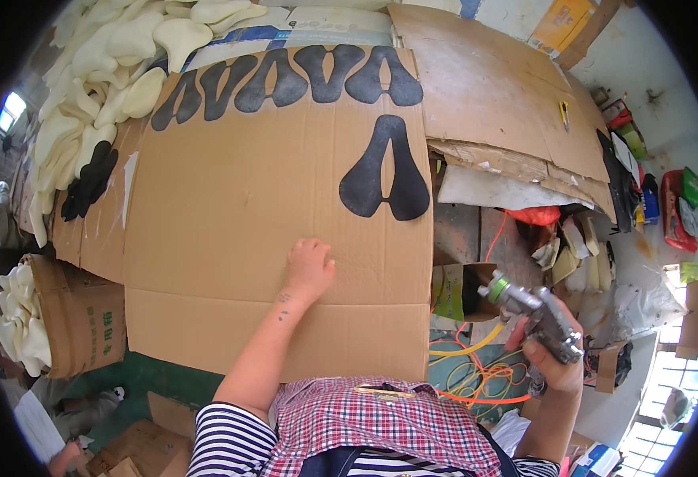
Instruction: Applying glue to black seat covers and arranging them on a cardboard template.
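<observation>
STEP: spray pause, as judged | HANDS: left hand (311,266) flat, open on cardboard sheet (229,238); right hand (552,350) gripping spray gun (536,314), off the sheet's right edge | THING: black saddle cover (384,171) ahead of left hand | NEXT: gun likely needs aiming over sheet

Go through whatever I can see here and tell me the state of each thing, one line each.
left hand: flat on the cardboard sheet, holding nothing.
right hand: closed around the spray gun.
spray gun: held off the sheet, nozzle pointing left.
cardboard sheet: lying flat.
black saddle-shaped pieces: lying flat on the cardboard.
</observation>
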{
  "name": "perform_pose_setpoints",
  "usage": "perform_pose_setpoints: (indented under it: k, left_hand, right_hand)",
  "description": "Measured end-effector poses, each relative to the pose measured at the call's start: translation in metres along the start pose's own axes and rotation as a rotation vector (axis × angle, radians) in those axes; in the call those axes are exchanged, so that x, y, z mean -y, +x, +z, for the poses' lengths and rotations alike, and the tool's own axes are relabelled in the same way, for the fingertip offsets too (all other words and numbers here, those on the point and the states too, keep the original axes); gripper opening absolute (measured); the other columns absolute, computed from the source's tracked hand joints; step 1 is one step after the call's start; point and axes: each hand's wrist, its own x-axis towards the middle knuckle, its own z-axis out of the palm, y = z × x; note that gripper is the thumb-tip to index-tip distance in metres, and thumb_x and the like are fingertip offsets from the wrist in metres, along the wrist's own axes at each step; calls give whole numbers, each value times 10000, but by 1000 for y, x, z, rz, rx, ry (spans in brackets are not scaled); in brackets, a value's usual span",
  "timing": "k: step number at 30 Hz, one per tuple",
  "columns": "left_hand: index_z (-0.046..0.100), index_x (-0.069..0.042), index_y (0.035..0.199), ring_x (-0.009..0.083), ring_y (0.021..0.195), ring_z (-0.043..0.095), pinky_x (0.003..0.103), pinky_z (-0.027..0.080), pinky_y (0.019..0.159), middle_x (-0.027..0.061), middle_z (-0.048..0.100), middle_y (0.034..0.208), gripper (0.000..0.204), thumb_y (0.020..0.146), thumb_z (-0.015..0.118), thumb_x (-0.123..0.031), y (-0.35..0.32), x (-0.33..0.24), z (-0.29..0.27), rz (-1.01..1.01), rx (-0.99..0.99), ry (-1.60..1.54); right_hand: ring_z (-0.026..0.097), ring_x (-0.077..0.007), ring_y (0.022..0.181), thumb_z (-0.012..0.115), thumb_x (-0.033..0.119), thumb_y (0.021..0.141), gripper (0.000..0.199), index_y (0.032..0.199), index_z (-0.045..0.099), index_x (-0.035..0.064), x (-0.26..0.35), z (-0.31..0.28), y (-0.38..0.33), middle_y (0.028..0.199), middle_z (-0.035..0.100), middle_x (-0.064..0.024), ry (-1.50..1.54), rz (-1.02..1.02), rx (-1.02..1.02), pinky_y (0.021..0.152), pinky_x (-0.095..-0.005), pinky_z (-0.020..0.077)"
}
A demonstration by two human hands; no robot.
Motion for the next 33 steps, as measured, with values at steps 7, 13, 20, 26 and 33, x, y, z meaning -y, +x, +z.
perform_pose_setpoints:
  k: [7,13,20,26,33]
  left_hand:
    - [645,-29,1028,343,1038,536,437,446,917,148,610,1061,247,791,630,-101,66,-23,-5,198,-188,-33]
    - [660,-39,1025,319,1045,512,403,463,908,115,581,1095,252,775,624,-43,105,-43,22,292,-41,-4]
    - [649,-43,1058,316,1035,488,401,466,911,103,556,1090,291,768,628,-39,107,-39,31,303,-1,102]
    - [650,-33,1052,310,1044,489,403,468,910,105,550,1102,289,764,628,-38,105,-42,29,295,4,106]
    - [656,-37,1080,315,1055,492,391,465,929,111,560,1120,319,762,628,-43,106,-41,31,278,11,109]
  right_hand:
    - [631,-209,761,740,256,785,781,1414,373,-26,-1,-8,-10,893,625,-104,-30,11,-267,704,-332,520]
    - [602,-159,731,756,225,765,681,1322,466,-38,8,-8,-21,821,632,-89,-63,67,-281,686,-285,474]
    - [596,-137,721,744,185,776,662,1329,460,-43,8,-16,-36,813,635,-84,-120,118,-155,660,-264,469]
    - [598,-128,709,743,185,771,660,1325,467,-44,13,-26,-44,812,637,-72,-190,109,-275,644,-246,470]
    - [618,-147,724,737,194,773,627,1296,486,-46,14,-22,-45,811,637,-75,-204,148,-147,686,-274,489]
